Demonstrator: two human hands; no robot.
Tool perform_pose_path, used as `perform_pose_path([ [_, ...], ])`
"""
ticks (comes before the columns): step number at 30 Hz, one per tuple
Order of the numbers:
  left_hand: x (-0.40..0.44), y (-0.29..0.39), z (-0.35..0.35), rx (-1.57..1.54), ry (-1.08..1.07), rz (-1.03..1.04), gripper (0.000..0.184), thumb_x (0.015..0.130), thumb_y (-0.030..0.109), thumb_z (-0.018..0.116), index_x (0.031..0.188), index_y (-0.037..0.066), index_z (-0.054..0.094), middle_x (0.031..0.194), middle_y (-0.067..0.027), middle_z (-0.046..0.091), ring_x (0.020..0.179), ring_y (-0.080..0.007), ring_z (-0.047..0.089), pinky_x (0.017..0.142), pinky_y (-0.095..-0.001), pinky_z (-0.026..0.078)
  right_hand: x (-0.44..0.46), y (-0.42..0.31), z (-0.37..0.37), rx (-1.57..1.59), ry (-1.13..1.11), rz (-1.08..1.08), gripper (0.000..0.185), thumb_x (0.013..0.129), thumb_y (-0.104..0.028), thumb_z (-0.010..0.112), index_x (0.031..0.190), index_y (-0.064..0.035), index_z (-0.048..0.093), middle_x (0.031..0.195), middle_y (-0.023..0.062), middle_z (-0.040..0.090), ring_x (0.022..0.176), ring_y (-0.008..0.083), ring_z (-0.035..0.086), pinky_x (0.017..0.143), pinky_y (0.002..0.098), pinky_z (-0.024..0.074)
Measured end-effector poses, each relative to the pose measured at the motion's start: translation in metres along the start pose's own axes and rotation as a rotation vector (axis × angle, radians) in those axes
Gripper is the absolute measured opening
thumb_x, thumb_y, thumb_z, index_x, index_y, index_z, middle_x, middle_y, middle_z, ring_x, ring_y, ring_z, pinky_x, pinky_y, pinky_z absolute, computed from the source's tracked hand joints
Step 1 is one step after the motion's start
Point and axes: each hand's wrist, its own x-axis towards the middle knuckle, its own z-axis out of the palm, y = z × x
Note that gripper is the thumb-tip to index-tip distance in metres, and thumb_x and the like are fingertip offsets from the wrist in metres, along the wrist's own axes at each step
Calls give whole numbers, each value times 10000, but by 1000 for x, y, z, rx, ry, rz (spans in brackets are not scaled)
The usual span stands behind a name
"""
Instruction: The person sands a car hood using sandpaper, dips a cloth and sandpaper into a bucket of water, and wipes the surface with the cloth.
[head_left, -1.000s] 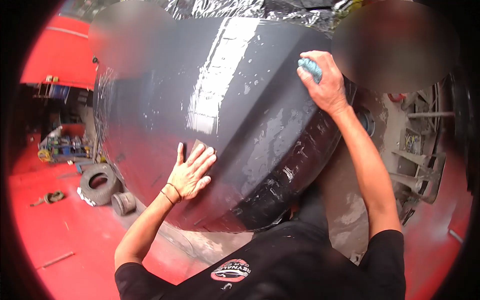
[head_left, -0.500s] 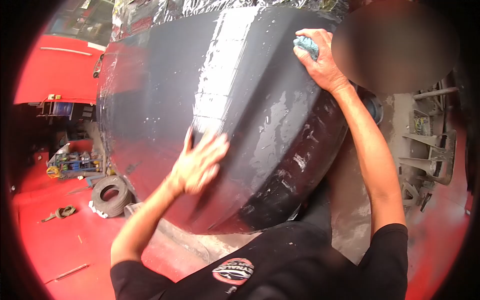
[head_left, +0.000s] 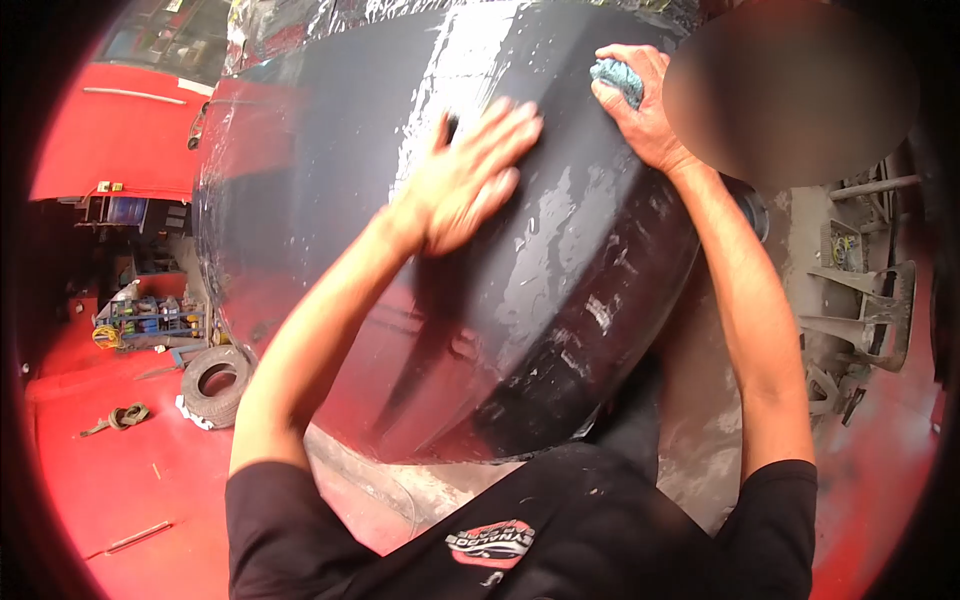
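Note:
A dark grey, wet car hood with a bright reflection fills the middle. My left hand lies over its surface with fingers stretched out and slightly apart, blurred by motion. Whatever may be under that palm is hidden. At the hood's upper right edge, my right hand is closed around a crumpled light-blue cloth, its fingers close to the dark panel. Water drops and pale wet streaks show on the hood between and below the hands.
Clear plastic sheeting borders the hood's far side. At the left are a tire, a rack of bottles and a strap on the red floor. Metal frame parts stand at the right.
My left hand has slid up and to the right across the hood; the brown sheet seen under its fingers earlier no longer shows. My right hand has kept its grip near the hood's edge.

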Motion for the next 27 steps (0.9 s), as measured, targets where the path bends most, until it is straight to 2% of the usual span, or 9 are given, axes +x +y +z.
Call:
perform_pose_path([
  [3,-124,42,-6,-170,-212,-85,678,1157,435,341,1717,59,407,1788,-156,389,1685,-371,294,1327,-691,-113,0,-4,6,61,82,76,348,949,-315,786,1249,-154,718,1188,84,737,1132,344,695,1036,457,550],
  [6,-182,66,10,-45,-245,-158,685,1140,449,394,1718,82,414,1799,-104,382,1707,-312,247,1329,-698,-112,-1,-8,5,149,223,167,358,961,-298,772,1241,-87,704,1163,125,726,1110,364,691,1022,458,538],
  [9,-56,78,-9,23,-123,-253,649,1139,373,444,1745,152,380,1834,-31,315,1711,-233,232,1334,-693,-41,-4,-9,0,227,294,280,355,982,-279,751,1253,-55,693,1191,150,706,1133,371,667,1040,461,510],
  [10,-7,76,-8,-18,-51,-269,647,1148,351,426,1748,120,351,1831,-70,313,1692,-267,277,1327,-724,-43,-5,-7,-1,258,298,300,354,985,-274,748,1253,-49,691,1203,151,704,1140,368,664,1044,462,506],
  [12,83,61,6,95,108,-294,649,1155,354,428,1755,134,313,1836,-60,296,1704,-261,240,1310,-764,95,-6,-10,-7,310,267,346,361,996,-259,735,1273,-34,684,1222,160,705,1154,358,670,1051,450,511],
  [14,153,43,12,134,110,-343,630,1166,377,412,1740,129,340,1833,-67,301,1703,-266,243,1320,-742,83,-12,-8,-8,486,262,502,371,1007,-254,725,1289,-19,679,1238,162,708,1151,335,690,1035,422,531],
  [19,131,64,15,69,94,-442,652,1176,391,374,1770,136,287,1853,-49,257,1724,-240,181,1337,-697,15,-12,-9,-20,670,334,511,404,997,-212,686,1338,3,663,1174,97,694,905,152,671,839,329,574],
  [24,213,54,11,-36,104,-366,668,1165,405,391,1755,108,296,1850,-68,254,1728,-290,155,1329,-721,48,-20,5,-21,738,345,503,449,998,-275,636,1329,28,651,1298,158,685,1182,260,667,1052,383,525],
  [27,244,55,11,50,98,-351,642,1155,394,396,1736,126,353,1844,-62,281,1721,-267,185,1337,-710,70,-27,13,-32,891,339,659,466,994,-275,594,1352,20,635,1319,122,656,1181,236,659,1053,386,525],
])
